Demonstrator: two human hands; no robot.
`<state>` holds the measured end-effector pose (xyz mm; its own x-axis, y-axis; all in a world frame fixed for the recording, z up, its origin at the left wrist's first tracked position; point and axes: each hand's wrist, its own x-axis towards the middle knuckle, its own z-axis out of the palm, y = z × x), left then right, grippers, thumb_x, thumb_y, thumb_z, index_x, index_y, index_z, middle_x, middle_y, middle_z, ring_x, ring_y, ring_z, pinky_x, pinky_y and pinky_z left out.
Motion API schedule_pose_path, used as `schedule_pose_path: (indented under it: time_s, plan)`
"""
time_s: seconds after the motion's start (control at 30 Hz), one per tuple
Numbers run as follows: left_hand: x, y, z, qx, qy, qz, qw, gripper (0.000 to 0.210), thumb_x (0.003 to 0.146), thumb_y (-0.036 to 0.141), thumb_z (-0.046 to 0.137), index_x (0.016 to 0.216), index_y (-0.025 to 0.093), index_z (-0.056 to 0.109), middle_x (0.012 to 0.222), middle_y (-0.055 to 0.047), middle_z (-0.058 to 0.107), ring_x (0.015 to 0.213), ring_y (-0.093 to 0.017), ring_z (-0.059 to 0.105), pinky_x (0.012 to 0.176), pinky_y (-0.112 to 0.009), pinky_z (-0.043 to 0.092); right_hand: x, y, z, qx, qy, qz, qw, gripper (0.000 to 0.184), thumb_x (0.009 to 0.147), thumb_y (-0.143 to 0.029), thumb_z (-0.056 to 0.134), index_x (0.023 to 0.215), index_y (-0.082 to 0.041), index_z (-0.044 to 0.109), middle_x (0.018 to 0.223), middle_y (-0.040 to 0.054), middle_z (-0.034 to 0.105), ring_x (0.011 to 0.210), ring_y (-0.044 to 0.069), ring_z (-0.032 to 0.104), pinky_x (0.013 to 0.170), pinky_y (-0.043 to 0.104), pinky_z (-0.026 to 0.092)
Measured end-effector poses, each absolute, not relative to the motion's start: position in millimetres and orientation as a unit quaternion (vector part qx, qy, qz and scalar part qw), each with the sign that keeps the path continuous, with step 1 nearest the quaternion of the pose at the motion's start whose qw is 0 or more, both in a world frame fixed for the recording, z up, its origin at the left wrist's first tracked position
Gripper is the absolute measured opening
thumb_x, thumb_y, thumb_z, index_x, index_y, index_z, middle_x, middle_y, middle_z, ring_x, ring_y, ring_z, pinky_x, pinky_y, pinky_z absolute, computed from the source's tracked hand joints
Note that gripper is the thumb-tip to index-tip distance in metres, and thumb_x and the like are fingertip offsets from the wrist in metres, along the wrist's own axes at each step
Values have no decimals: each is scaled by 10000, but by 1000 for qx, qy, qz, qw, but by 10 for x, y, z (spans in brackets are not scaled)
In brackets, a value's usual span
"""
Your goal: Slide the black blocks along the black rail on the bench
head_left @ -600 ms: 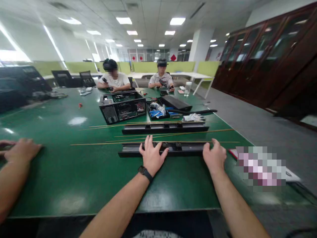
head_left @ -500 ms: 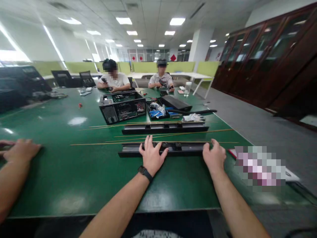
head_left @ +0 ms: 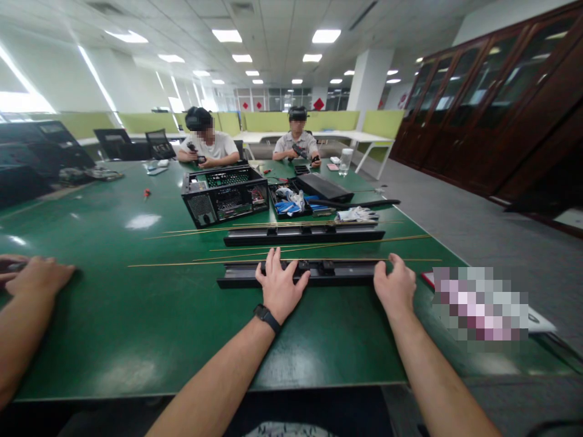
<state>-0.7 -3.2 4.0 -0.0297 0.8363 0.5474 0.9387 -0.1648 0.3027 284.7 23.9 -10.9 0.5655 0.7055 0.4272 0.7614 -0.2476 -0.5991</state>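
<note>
A long black rail (head_left: 346,280) with a grey inner channel lies across the table in front of me. My left hand (head_left: 281,282), a dark watch on its wrist, rests over the middle of it with fingers spread. Small black blocks (head_left: 326,267) sit in the channel just right of that hand. At the rail's right end, my right hand (head_left: 395,284) has its fingers curled around the tip; their undersides are hidden. Thin brass-coloured rods (head_left: 164,264) run along the rail's far side. A second, similar rail (head_left: 300,238) lies parallel beyond.
An opened computer case (head_left: 225,203) stands beyond the rails, beside a tray with blue-and-white gloves (head_left: 291,203) and a black panel (head_left: 323,188). Another person's hands (head_left: 40,276) rest at the left. Two people sit opposite. A blurred flat item (head_left: 483,303) lies at right.
My hands and the rail stay almost still. The person opposite on the left has shifted their head slightly, and the view has moved a little.
</note>
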Motion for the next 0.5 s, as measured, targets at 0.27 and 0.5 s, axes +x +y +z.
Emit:
schedule_pose_path:
  time_s: [0.27,0.5]
  plan:
    - [-14,-29,39,-692,-642,-319,81,349,938,555,656,1176,333,781,1639,-166,461,1541,-367,367,1170,-674,292,2846,225,-82,-787,-467,-23,403,578,934,-414,472,1398,-107,629,1283,214,693,1205,351,590,1072,515,460]
    - [1,-27,30,-693,-642,-318,81,363,936,559,655,1183,325,780,1632,-168,469,1540,-382,363,1170,-683,291,2842,220,-84,-783,-465,-28,412,566,914,-424,483,1354,-119,665,1260,187,723,1179,351,602,1060,497,459]
